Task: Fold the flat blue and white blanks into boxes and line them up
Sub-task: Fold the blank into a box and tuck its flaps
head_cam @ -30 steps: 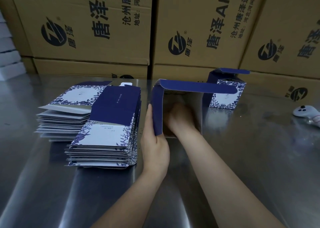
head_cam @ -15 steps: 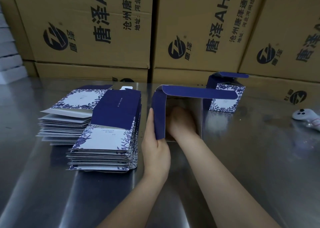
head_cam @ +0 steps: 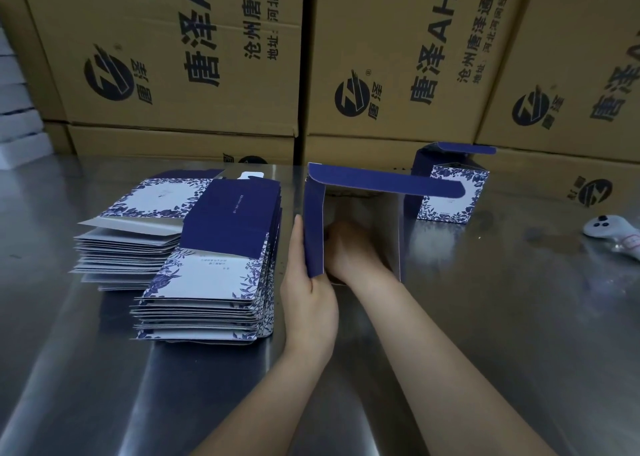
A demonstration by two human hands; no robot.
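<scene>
From my remote seat, the biggest things in view are the brown corrugated cartons (head_cam: 173, 57) printed with black logos and characters, walled up across the far side from 10 to 2 o'clock. Below them runs the brushed steel counter (head_cam: 519, 317), which carries everything else. At 9 o'clock two stacks of flat blue and white floral card blanks lie side by side and touching: the nearer stack (head_cam: 207, 282) has a dark blue panel uppermost, and the farther stack (head_cam: 138, 234) sits behind it toward 10 o'clock. At the centre, toward 12 o'clock, stands the half-formed dark blue card box (head_cam: 313, 234), lying on its side on the counter with its open mouth toward me and its silvery inside showing; one long blue flap juts out to the right along its top edge. Just behind that flap, at 1 o'clock, a finished blue and white floral box (head_cam: 450, 196) stands upright with its blue lid flap raised. The left grip (head_cam: 308, 296) pinches the left wall of the half-formed box, thumb laid up along its outer face. The right grip (head_cam: 353, 251) reaches into the mouth; its fingers are hidden, so I cannot tell how they lie. At 3 o'clock a small white handheld device (head_cam: 602, 228) rests well apart.
</scene>
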